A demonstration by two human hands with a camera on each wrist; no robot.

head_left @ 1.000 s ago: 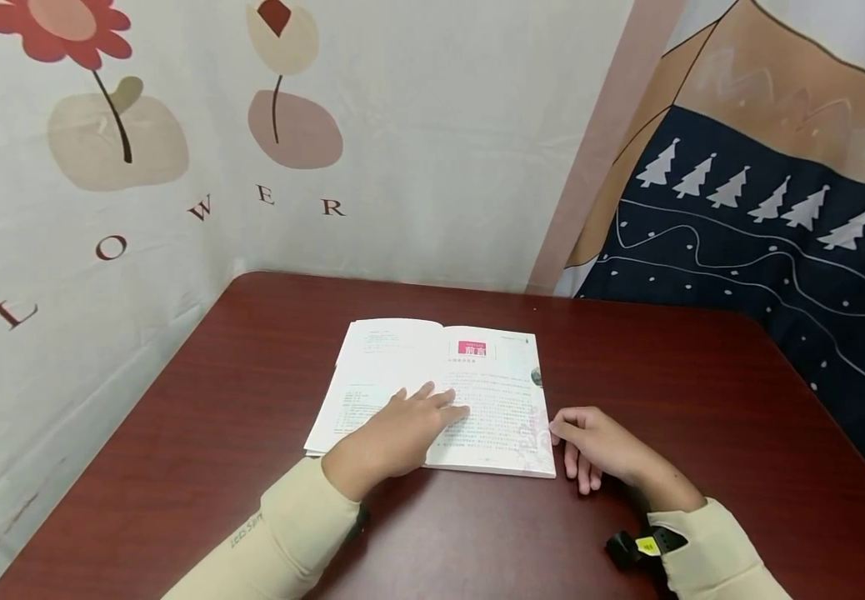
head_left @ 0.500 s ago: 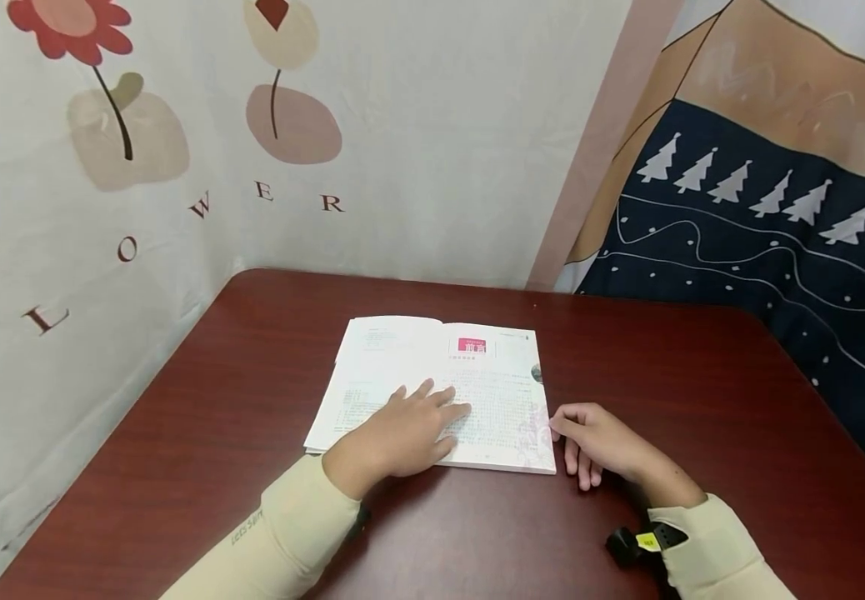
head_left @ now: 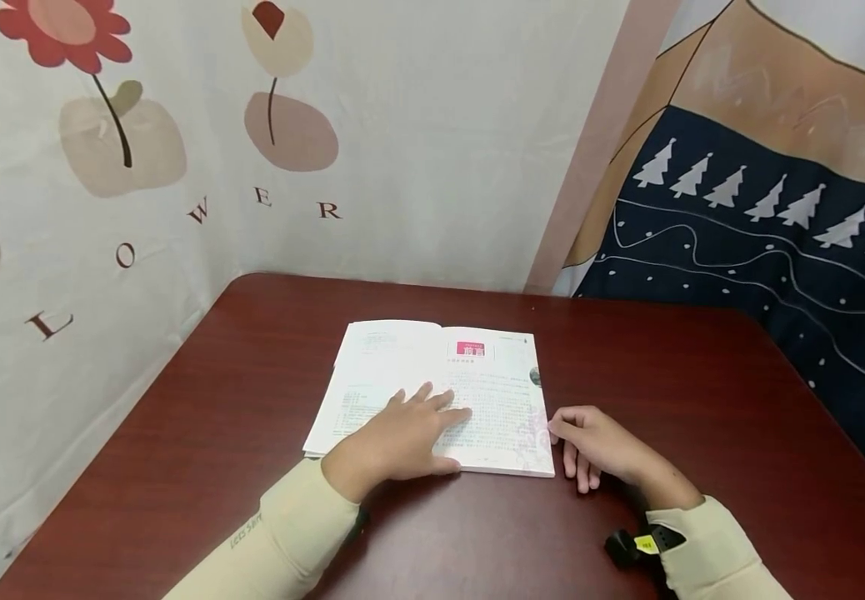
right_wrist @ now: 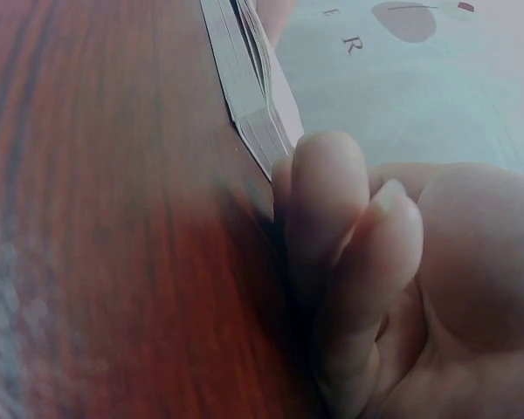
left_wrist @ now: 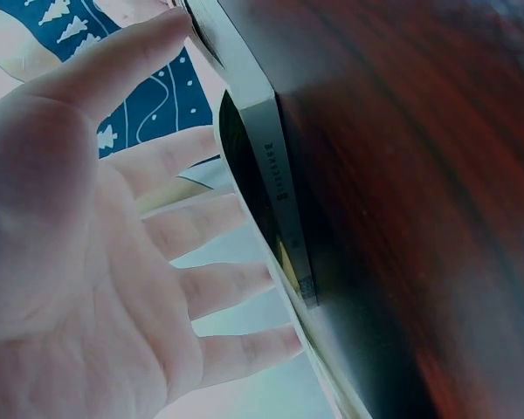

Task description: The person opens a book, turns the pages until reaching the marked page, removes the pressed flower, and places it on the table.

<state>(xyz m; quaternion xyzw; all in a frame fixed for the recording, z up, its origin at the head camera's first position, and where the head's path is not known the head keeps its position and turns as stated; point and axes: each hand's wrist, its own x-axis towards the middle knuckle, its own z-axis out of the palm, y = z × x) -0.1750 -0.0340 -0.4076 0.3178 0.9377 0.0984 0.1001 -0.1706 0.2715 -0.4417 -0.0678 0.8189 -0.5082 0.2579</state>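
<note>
An open book [head_left: 492, 400] lies on the dark red table, with printed text and a pink block on its right-hand page. My left hand [head_left: 410, 433] rests palm down across the lower middle of the pages, its fingers spread and straight. In the left wrist view, the thumb [left_wrist: 122, 65] reaches to the book's lower edge [left_wrist: 275, 175]. At the book's right edge, the thumb and index fingertip of my right hand [head_left: 597, 442] pinch the page side; its other fingers hang loosely curled. In the right wrist view, fingers [right_wrist: 327, 192] hide the exact contact with the book's corner [right_wrist: 262, 131].
The table [head_left: 252, 358] extends around the book on all sides. Behind it hangs a pale cloth [head_left: 440, 150] with flowers and letters. A dark blue cloth [head_left: 747, 250] with white trees hangs at the right. A black wrist device [head_left: 623, 548] sits under the right sleeve.
My left thumb has swung outward, from under the palm to the book's lower edge. The right hand and the book stay put; the head view shifts slightly.
</note>
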